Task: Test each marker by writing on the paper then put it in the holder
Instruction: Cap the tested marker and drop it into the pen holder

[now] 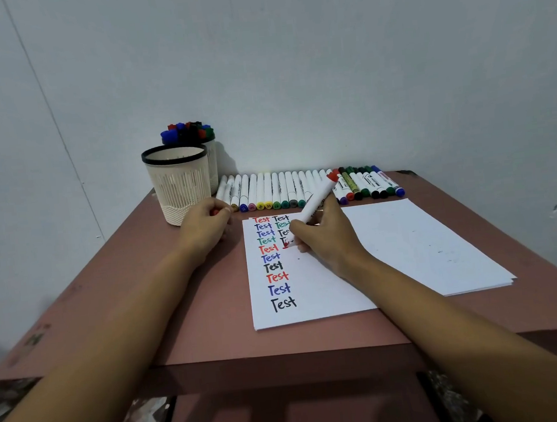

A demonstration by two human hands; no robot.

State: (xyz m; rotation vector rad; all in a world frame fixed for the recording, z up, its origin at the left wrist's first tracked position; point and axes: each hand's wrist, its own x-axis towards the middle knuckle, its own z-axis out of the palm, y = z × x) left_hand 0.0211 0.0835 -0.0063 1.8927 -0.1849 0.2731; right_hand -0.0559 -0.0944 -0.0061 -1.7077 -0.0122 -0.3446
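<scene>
Tabletop (212, 319), marker (317, 200) in right fingers (297, 227) (tip on paper (312, 296)), cap (215, 212) in left fingers (226, 210)

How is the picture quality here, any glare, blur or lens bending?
Head view: soft even light, no glare; the marker-filled cream plastic holder casts a faint shadow rightward on the wall; the wide lens bends the wall seam at left; writing on the white paper sheet is sharp.

Plain room — pink table (196, 321), bare wall (323, 53)
</scene>
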